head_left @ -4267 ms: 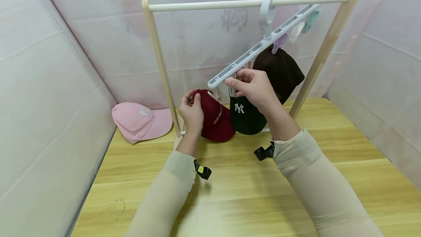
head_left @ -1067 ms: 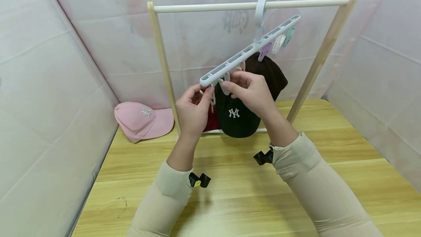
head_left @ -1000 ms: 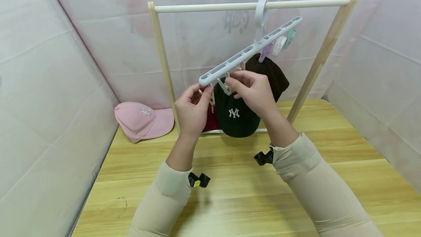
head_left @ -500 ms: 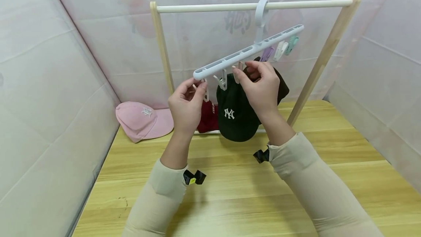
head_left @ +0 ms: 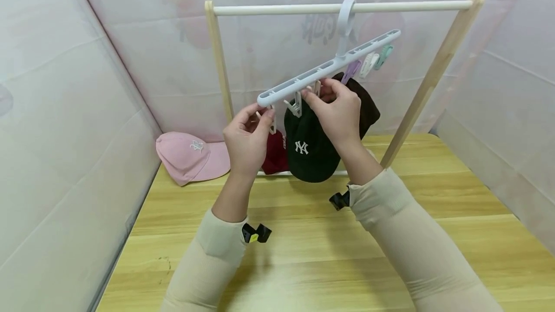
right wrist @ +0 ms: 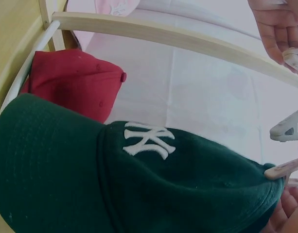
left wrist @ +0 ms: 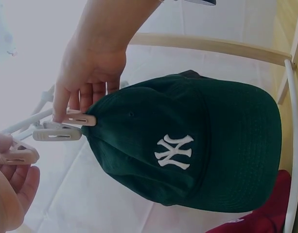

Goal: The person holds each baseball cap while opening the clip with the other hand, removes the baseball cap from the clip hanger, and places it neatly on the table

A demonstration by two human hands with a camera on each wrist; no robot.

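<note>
head view, left to right: a pink cap (head_left: 191, 157) lies on the wooden table (head_left: 303, 254) by the left post of a wooden rack (head_left: 338, 7), then the left hand (head_left: 247, 141) pinches a pale clip (head_left: 271, 122) under the near end of a tilted white clip hanger (head_left: 325, 69), with a red cap (head_left: 274, 154) behind it. next, a dark green cap (head_left: 309, 148) with a white logo hangs from the neighbouring clip, and the right hand (head_left: 340, 114) curls its fingers round a clip at that cap's top edge, with a brown cap (head_left: 368, 105) hanging behind.
</note>
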